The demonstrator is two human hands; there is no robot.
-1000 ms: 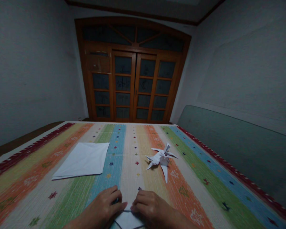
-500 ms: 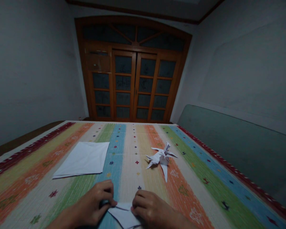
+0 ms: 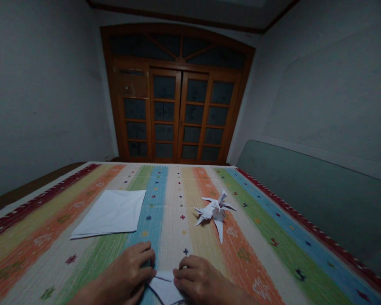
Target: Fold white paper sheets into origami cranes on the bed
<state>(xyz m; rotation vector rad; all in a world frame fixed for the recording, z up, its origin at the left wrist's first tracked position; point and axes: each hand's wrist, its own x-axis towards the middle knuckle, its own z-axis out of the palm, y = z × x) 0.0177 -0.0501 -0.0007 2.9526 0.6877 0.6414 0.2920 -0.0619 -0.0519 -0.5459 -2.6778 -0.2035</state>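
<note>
White paper, folded into a small sheet [image 3: 165,288], sits at the near edge of the cloth, caught between the two hands. Compared with a moment ago, the hands have eased slightly apart, leaving more of the paper showing between them, and its dark crease-like lines now run out from under the fingers.

The left hand [image 3: 126,271] is half curled, its fingers bunched and their tips at the paper's left side. From where I stand, I cannot tell whether they pinch the sheet or only press on it, since the thumb is out of sight. The right hand [image 3: 203,277] is also half closed, its fingers lying low and reaching across the paper's upper right edge. It seems to touch the sheet, but any actual grip is hidden.

Just beyond the hands, a neat stack of white paper squares [image 3: 109,214] lies on the striped cloth [image 3: 178,199] to the left. To the right sits a spiky folded paper figure [image 3: 215,211], well clear of both hands. The cloth runs in bands of orange, green, blue and cream. A green padded panel [image 3: 314,203] stands along its right side, and wooden glazed doors [image 3: 178,114] close off the far end of the room.
</note>
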